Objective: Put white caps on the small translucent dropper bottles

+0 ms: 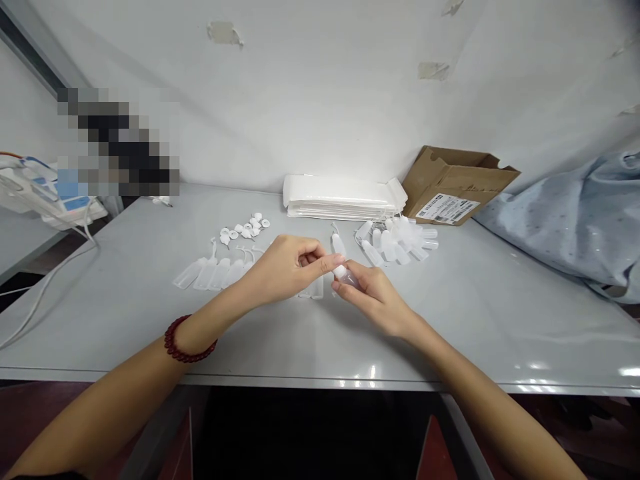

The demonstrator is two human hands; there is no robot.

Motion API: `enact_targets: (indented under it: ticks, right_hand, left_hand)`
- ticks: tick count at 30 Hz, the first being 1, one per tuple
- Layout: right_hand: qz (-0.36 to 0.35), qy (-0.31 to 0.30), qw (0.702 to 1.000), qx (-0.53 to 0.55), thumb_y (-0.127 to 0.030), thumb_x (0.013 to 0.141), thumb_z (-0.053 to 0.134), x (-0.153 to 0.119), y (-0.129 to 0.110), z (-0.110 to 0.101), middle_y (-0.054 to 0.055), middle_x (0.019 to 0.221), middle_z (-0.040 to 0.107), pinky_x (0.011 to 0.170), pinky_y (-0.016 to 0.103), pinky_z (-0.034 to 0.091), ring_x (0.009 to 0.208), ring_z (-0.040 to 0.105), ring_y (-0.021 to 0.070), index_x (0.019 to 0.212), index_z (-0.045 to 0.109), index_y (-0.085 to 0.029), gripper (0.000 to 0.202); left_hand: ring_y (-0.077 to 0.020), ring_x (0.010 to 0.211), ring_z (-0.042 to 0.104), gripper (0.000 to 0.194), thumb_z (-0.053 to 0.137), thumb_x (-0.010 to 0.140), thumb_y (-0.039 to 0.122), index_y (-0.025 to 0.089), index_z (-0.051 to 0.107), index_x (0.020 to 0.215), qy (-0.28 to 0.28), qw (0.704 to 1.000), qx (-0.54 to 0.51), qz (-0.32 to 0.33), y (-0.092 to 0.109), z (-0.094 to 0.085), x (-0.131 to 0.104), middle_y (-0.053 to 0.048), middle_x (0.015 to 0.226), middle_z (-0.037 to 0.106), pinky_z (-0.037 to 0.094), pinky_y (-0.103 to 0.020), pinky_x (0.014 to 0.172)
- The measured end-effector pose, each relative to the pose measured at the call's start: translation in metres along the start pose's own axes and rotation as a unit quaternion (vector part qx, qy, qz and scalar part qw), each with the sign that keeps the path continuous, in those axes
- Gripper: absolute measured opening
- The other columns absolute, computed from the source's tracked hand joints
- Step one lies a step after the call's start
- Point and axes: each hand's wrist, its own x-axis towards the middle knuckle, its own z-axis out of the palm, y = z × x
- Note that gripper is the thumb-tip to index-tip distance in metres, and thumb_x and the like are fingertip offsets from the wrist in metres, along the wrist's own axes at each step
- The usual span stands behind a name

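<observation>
My right hand [373, 293] is closed around a small translucent bottle [350, 279] above the middle of the grey table. Its white top [340, 271] points up and left, and the thumb of my left hand [290, 268] lies on it, with the other left fingers curled. Just behind my hands another translucent bottle [338, 243] lies on the table. Left of my hands is a row of translucent bottles [219, 274], partly hidden by my left hand. White round caps [246, 230] lie in a group behind that row. A pile of bottles with white strings [400, 240] lies to the right.
Flat white cartons [345, 199] are stacked against the wall. An open brown box [450, 187] leans at the back right, beside a light blue cloth [575, 220]. White devices with cables [55, 200] stand at the far left. The table's front edge [310, 382] runs below my forearms.
</observation>
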Motion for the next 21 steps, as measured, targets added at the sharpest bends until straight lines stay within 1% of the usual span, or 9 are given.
enact_targets:
  ticks: [2,3,6,9,11,14,17,19,21]
  right_hand:
    - [-0.011,0.001,1.000,-0.020,-0.029,0.090,0.047,0.000,0.001,0.001,-0.007,0.060,0.034,0.054,0.025,0.027,0.054,0.033,0.0083,0.072,0.044,-0.018,0.021]
    - [-0.011,-0.002,1.000,-0.020,-0.029,0.090,0.047,0.000,0.001,0.001,-0.007,0.060,0.034,0.053,0.025,0.027,0.054,0.033,0.0082,0.072,0.044,-0.018,0.022]
    - [0.000,-0.017,1.000,0.001,-0.032,0.090,0.047,0.000,0.001,0.000,-0.006,0.061,0.035,0.052,0.024,0.027,0.054,0.033,0.0081,0.073,0.045,-0.018,0.022]
    - [0.005,-0.027,1.000,0.006,-0.033,0.091,0.045,0.000,0.000,0.000,-0.005,0.064,0.038,0.053,0.023,0.029,0.056,0.035,0.0085,0.074,0.045,-0.018,0.022]
    - [-0.005,-0.015,0.999,-0.028,-0.031,0.090,0.044,0.000,0.001,0.002,-0.005,0.062,0.037,0.052,0.023,0.028,0.054,0.035,0.0088,0.074,0.042,-0.019,0.021]
    - [-0.038,0.023,0.991,-0.126,-0.027,0.088,0.040,0.001,0.006,0.007,-0.007,0.058,0.034,0.051,0.024,0.023,0.049,0.030,0.0092,0.075,0.034,-0.022,0.015]
    - [-0.062,0.050,0.972,-0.219,-0.024,0.086,0.037,0.001,0.011,0.011,-0.006,0.059,0.034,0.049,0.025,0.018,0.047,0.026,0.0098,0.077,0.028,-0.023,0.012]
    - [-0.067,0.053,0.967,-0.242,-0.024,0.085,0.036,0.001,0.011,0.011,-0.005,0.059,0.034,0.049,0.025,0.017,0.047,0.025,0.0099,0.078,0.027,-0.024,0.012]
    - [-0.062,0.041,0.972,-0.222,-0.024,0.087,0.037,0.000,0.010,0.010,-0.006,0.058,0.033,0.049,0.025,0.018,0.046,0.026,0.0095,0.077,0.027,-0.024,0.014]
  left_hand:
    - [-0.0073,0.048,0.044,0.034,0.056,0.087,0.043,0.016,0.065,0.069,-0.018,1.000,0.013,-0.004,0.001,0.000,-0.001,0.003,0.055,0.055,0.034,-0.020,0.044]
    - [-0.0074,0.048,0.044,0.033,0.055,0.088,0.042,0.016,0.066,0.072,-0.033,0.999,0.009,-0.001,0.002,0.000,-0.001,0.003,0.056,0.055,0.034,-0.020,0.044]
    - [-0.0090,0.056,0.054,0.022,0.055,0.089,0.036,0.018,0.068,0.085,-0.074,0.997,-0.015,0.019,0.002,-0.003,-0.002,0.002,0.067,0.063,0.041,-0.019,0.050]
    - [-0.0104,0.068,0.059,0.017,0.056,0.088,0.029,0.019,0.069,0.089,-0.077,0.996,-0.016,0.047,0.002,-0.007,-0.002,0.000,0.079,0.068,0.045,-0.020,0.060]
    - [-0.0109,0.070,0.059,0.017,0.056,0.088,0.029,0.019,0.069,0.090,-0.072,0.996,-0.007,0.051,0.002,-0.007,-0.002,0.000,0.083,0.069,0.045,-0.020,0.062]
    - [-0.0098,0.059,0.054,0.025,0.055,0.088,0.037,0.017,0.068,0.080,-0.064,0.998,0.015,0.022,0.003,-0.004,-0.001,0.001,0.069,0.064,0.041,-0.020,0.053]
    - [-0.0073,0.046,0.040,0.039,0.052,0.089,0.041,0.016,0.056,0.059,-0.059,0.997,0.045,-0.008,0.003,-0.001,0.000,0.004,0.050,0.050,0.030,-0.020,0.044]
    - [-0.0067,0.045,0.036,0.039,0.052,0.089,0.040,0.016,0.054,0.058,-0.069,0.996,0.049,-0.012,0.003,-0.001,-0.001,0.004,0.048,0.046,0.028,-0.021,0.043]
    - [-0.0071,0.046,0.039,0.034,0.052,0.089,0.038,0.016,0.059,0.065,-0.083,0.996,0.040,-0.004,0.003,-0.002,-0.001,0.004,0.051,0.050,0.030,-0.020,0.044]
